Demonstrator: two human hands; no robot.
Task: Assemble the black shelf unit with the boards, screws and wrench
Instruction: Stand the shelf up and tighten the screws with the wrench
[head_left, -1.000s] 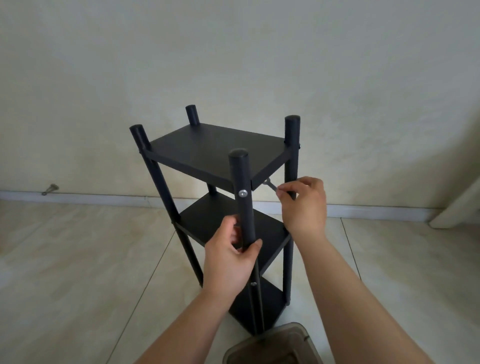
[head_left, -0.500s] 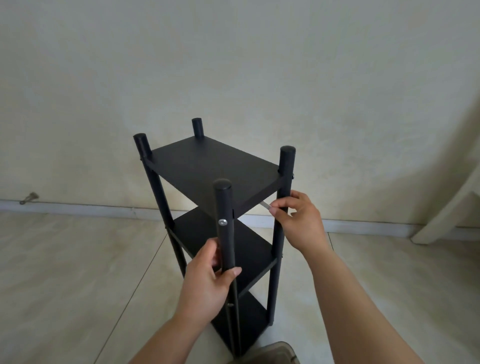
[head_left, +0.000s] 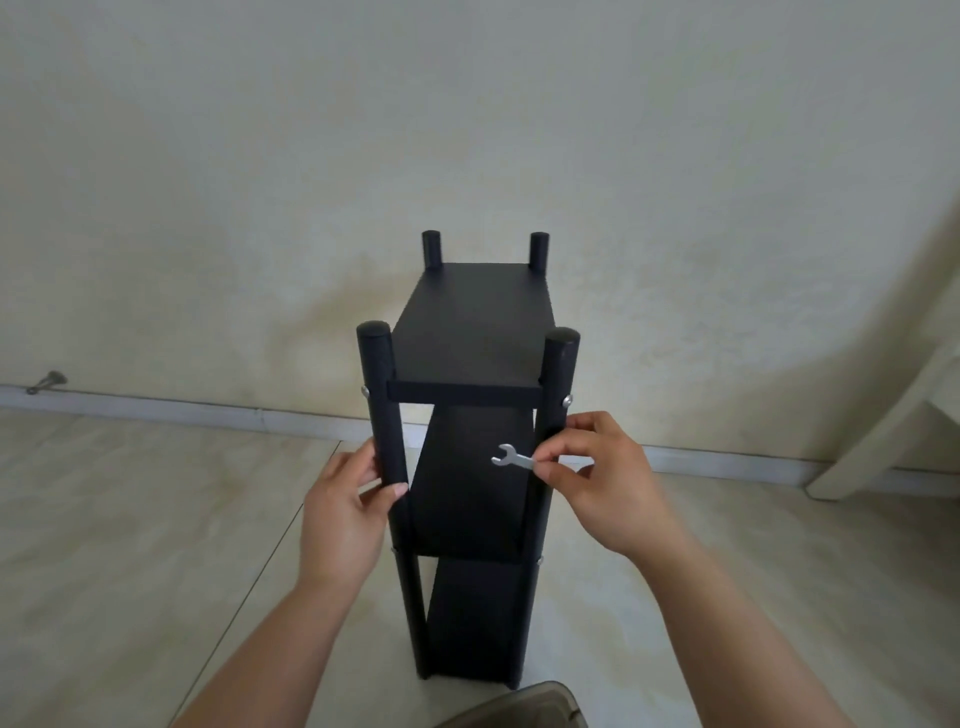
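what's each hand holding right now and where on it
The right hand pinches the small wrench by its handle end; the left hand grips the shelf unit's near-left post midway up.

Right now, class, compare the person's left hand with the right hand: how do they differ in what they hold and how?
The left hand wraps its fingers and thumb round the near-left post of the shelf unit; the right hand pinches a small silver wrench by one end.
The left hand grips a thick black part; the right hand holds a thin metal tool at its fingertips.
Both are at the level of the middle shelf.
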